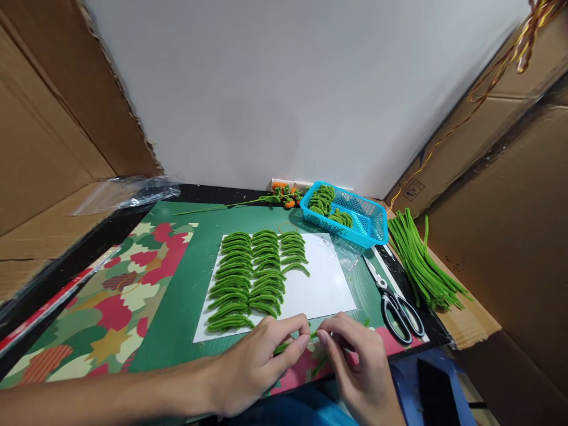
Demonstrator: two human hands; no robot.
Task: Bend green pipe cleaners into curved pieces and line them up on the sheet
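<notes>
Near the table's front edge, my left hand (pixel 270 349) and my right hand (pixel 355 349) pinch a green pipe cleaner (pixel 313 335) between them. Thumb and forefinger are closed on each side, and the fingers hide much of the piece. Just beyond them lies a white sheet (pixel 317 284), which carries rows of curved green pipe cleaner pieces (pixel 231 281) in three columns. The right column is shorter than the other two. Green bits lie below my hands, partly hidden.
A blue plastic basket (pixel 375 228) at the back holds more green pieces. Scissors (pixel 393 305) lie to the right, beside a bundle of long green pipe cleaners (pixel 421 266). An orange-and-green stem (pixel 284 196) lies behind the sheet. Cardboard (pixel 510 213) stands on both sides.
</notes>
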